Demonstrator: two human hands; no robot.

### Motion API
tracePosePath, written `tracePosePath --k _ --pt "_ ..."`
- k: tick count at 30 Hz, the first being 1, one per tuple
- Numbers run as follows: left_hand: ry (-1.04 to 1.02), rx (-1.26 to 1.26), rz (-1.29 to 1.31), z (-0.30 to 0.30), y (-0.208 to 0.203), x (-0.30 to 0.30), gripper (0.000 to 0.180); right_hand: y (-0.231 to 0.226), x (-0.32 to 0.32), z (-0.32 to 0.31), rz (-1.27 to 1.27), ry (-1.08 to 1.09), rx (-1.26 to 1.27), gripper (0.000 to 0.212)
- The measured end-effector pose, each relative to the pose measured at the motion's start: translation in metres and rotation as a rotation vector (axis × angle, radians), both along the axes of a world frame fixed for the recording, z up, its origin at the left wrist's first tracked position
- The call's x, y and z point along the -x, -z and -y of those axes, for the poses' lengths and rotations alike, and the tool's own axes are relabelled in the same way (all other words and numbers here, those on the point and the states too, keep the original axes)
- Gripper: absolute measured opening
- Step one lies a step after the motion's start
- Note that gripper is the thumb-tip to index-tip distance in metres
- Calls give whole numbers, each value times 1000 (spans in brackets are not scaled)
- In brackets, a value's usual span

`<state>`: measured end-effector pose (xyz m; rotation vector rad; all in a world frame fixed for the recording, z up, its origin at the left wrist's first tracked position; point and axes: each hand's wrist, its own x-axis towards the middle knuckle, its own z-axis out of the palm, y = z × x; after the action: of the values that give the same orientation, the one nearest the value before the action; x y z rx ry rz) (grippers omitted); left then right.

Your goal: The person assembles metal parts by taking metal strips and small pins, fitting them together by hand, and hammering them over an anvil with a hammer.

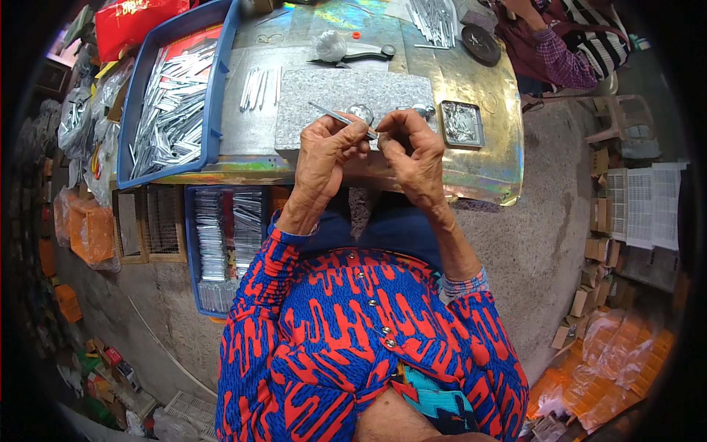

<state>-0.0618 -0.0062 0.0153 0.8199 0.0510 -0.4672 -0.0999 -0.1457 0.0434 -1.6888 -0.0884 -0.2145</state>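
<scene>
My left hand (324, 157) is closed around a thin, pointed metal rod (329, 112), which slants up to the left beyond my fingers. My right hand (414, 156) is pinched shut at the rod's lower right end; whatever its fingertips hold is too small to make out. Both hands are over the near edge of a speckled grey stone slab (313, 90). A small round metal piece (360, 112) lies on the slab just beyond my fingers. To the right of my right hand sits a square tray (480, 140) of small metal parts.
A blue bin (213, 96) of metal rods stands at the left, beside a short row of rods (259, 90). Behind the slab lies a black-handled tool (368, 56). A black disc (480, 44) and more rods (433, 26) are farther back. Another person's sleeve (563, 59) is at upper right.
</scene>
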Motion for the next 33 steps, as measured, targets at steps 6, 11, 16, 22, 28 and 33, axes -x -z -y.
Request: tracePosePath --k 6,11,16,22,28,33 --pt "-34 -10 3 0 6 -2 15 9 -1 -8 236 86 194 20" --pt "-45 -40 20 -2 8 0 15 14 -1 -8 258 62 253 20" --pt "-54 -69 7 -2 8 0 12 21 -5 -6 143 31 97 16" --pt "-143 -269 221 -1 4 -6 13 22 -12 -9 110 58 94 10" --pt "-206 -460 441 1 2 -24 4 25 -20 -15 -70 19 -83 16" --pt "-226 -585 557 5 1 -37 3 21 -23 -14 -91 -59 -140 24"
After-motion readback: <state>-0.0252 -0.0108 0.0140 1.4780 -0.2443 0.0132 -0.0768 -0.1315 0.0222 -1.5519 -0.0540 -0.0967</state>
